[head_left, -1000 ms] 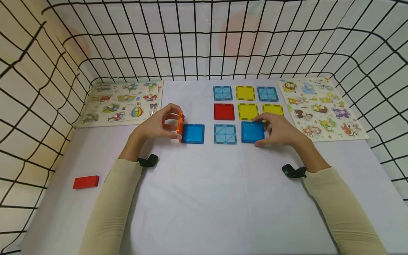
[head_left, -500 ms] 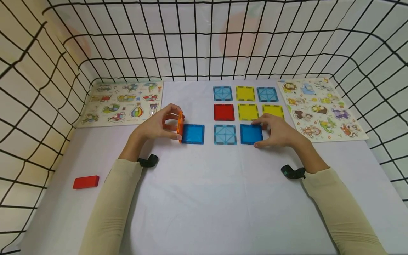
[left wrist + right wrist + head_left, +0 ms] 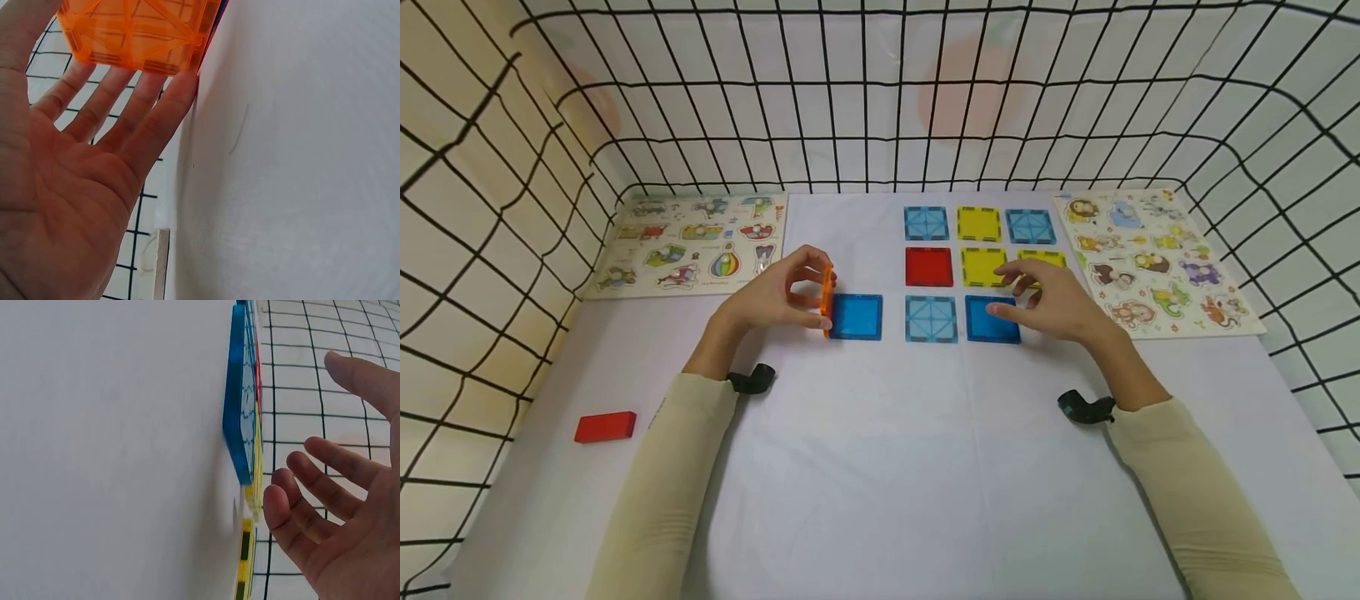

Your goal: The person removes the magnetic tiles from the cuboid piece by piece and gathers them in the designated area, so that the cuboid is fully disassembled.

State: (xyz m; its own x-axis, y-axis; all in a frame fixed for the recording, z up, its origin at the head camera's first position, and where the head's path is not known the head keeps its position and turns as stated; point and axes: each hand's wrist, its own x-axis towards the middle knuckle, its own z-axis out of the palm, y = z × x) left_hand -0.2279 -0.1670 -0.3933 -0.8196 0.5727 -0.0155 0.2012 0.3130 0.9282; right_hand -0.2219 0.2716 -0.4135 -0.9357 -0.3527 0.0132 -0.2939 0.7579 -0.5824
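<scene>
My left hand [image 3: 778,292] pinches an orange magnetic tile [image 3: 827,300] that stands upright at the left edge of a flat blue tile [image 3: 859,317]. In the left wrist view the see-through orange tile [image 3: 134,31] spans between thumb and fingers. My right hand [image 3: 1048,300] hovers over a dark blue tile [image 3: 992,329], fingers spread and holding nothing. Seen from the right wrist, that blue tile [image 3: 240,394] lies on the cloth, apart from the fingers. Left of it is a light blue tile [image 3: 931,320] with a cross pattern.
Behind lie a red tile [image 3: 928,267], yellow tiles [image 3: 982,267] and patterned blue tiles [image 3: 926,223] in rows. Picture puzzle boards stand at back left [image 3: 685,246] and back right [image 3: 1157,262]. A red block [image 3: 606,427] rests at left. Black wire mesh [image 3: 880,108] encloses the table.
My right hand has set the dark blue tile flat beside the light blue one, let go and lifted off it. The left hand keeps the orange tile in place.
</scene>
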